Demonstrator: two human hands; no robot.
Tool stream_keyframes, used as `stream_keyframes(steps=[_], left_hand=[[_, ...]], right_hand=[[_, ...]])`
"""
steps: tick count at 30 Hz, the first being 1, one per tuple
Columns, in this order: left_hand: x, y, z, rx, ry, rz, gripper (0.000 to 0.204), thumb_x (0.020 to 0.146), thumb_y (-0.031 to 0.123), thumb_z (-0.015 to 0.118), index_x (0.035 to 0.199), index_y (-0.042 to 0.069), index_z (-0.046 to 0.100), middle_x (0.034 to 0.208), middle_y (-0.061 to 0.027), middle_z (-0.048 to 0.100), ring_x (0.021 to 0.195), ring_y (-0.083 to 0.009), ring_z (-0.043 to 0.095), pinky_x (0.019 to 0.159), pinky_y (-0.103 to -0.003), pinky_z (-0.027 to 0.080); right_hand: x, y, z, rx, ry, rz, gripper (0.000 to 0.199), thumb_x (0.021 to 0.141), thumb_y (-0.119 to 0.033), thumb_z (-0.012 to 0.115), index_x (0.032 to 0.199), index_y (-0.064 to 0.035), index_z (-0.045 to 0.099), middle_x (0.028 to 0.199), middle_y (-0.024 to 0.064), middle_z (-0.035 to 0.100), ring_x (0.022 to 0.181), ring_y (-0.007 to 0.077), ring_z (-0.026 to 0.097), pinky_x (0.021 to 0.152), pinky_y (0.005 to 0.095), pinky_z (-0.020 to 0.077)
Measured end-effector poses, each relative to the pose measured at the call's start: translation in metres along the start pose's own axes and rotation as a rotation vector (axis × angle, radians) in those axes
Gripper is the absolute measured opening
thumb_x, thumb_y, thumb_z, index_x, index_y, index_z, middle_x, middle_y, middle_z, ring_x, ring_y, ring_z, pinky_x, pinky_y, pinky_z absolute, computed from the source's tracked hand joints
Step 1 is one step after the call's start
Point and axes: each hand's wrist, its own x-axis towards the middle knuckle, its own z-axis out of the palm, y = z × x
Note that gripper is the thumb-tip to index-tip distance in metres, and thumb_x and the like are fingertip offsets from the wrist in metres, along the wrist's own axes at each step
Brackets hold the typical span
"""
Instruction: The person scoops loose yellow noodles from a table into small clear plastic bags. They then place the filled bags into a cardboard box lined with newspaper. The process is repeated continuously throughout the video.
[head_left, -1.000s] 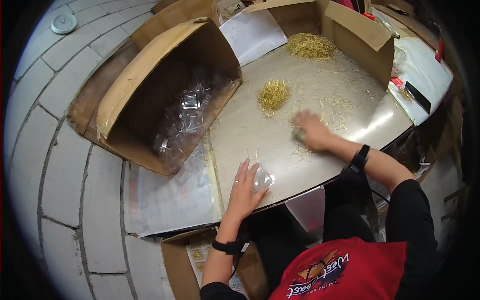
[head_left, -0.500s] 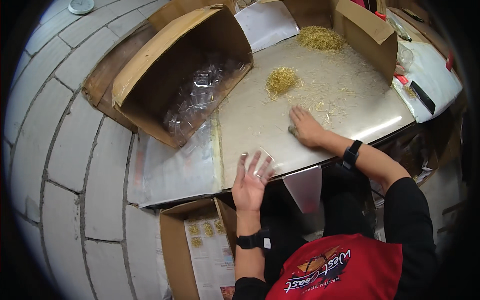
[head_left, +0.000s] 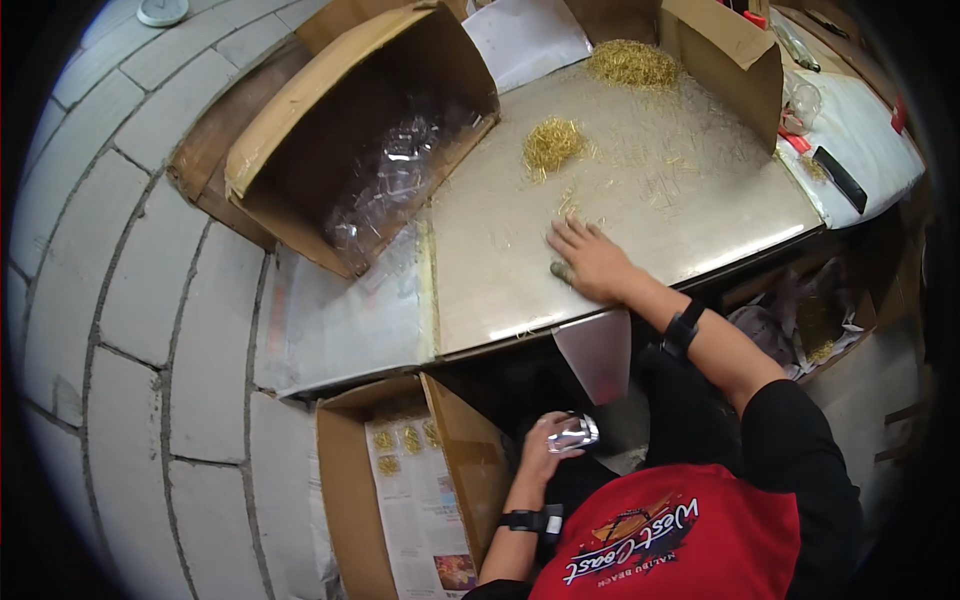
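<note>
Left hand [head_left: 548, 447] low by the lap, fingers curled around a small clear plastic piece [head_left: 575, 433], beside an open floor carton [head_left: 340, 500]. Right hand [head_left: 590, 262] flat on the bench [head_left: 480, 290], fingers spread, touching a small dark item [head_left: 560, 270]. Beyond: golden strand pile [head_left: 552, 145]; tipped carton [head_left: 300, 150] of clear plastic.

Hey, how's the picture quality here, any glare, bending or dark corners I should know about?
Head view: fisheye bends the floor tiles and the tabletop edges; black vignette rings the corners; soft glare streaks the tabletop near the right hand; the clear packet in the left hand glints; focus looks even, little blur.
</note>
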Motion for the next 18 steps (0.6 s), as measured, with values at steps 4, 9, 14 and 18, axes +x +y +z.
stream_keyframes(steps=[4, 9, 14, 18], left_hand=[[0.034, -0.019, 0.043, 0.058, -0.186, -0.065, 0.054, 0.097, 0.047, 0.031, 0.125, 0.002, 0.043, 0.118, -0.0173, 0.056, 0.096, -0.0327, 0.064, 0.062, -0.037, 0.057], [0.041, -0.021, 0.069, -0.172, -0.201, -0.003, 0.053, 0.097, 0.043, 0.029, 0.124, 0.0, 0.044, 0.112, -0.0189, 0.059, 0.091, -0.0321, 0.065, 0.057, -0.033, 0.057], [0.052, -0.035, 0.063, -0.135, -0.187, 0.022, 0.053, 0.097, 0.045, 0.03, 0.125, 0.002, 0.044, 0.11, -0.0145, 0.062, 0.088, -0.0307, 0.067, 0.059, -0.033, 0.057], [0.037, -0.021, 0.07, -0.207, -0.188, 0.074, 0.054, 0.098, 0.044, 0.028, 0.125, -0.001, 0.042, 0.109, -0.017, 0.061, 0.085, -0.0317, 0.067, 0.054, -0.032, 0.058]], right_hand=[[-0.021, -0.026, 0.013, -0.029, 0.098, 0.096, 0.058, 0.094, -0.037, 0.038, 0.134, 0.0055, 0.034, 0.145, 0.0218, 0.027, 0.136, 0.0344, 0.021, 0.11, 0.0456, 0.0194], [-0.044, -0.045, 0.011, 0.037, 0.06, 0.123, 0.062, 0.092, -0.04, 0.041, 0.135, 0.0053, 0.033, 0.144, 0.0219, 0.027, 0.136, 0.0363, 0.02, 0.111, 0.0467, 0.0163], [-0.012, -0.011, -0.002, -0.081, 0.117, 0.256, 0.063, 0.092, -0.043, 0.04, 0.134, 0.0033, 0.035, 0.142, 0.0182, 0.033, 0.134, 0.042, 0.022, 0.108, 0.0526, 0.0177], [-0.034, -0.032, 0.01, -0.03, 0.165, 0.158, 0.055, 0.092, -0.038, 0.042, 0.131, 0.0007, 0.04, 0.14, 0.0211, 0.035, 0.132, 0.0438, 0.025, 0.108, 0.0501, 0.0214]])
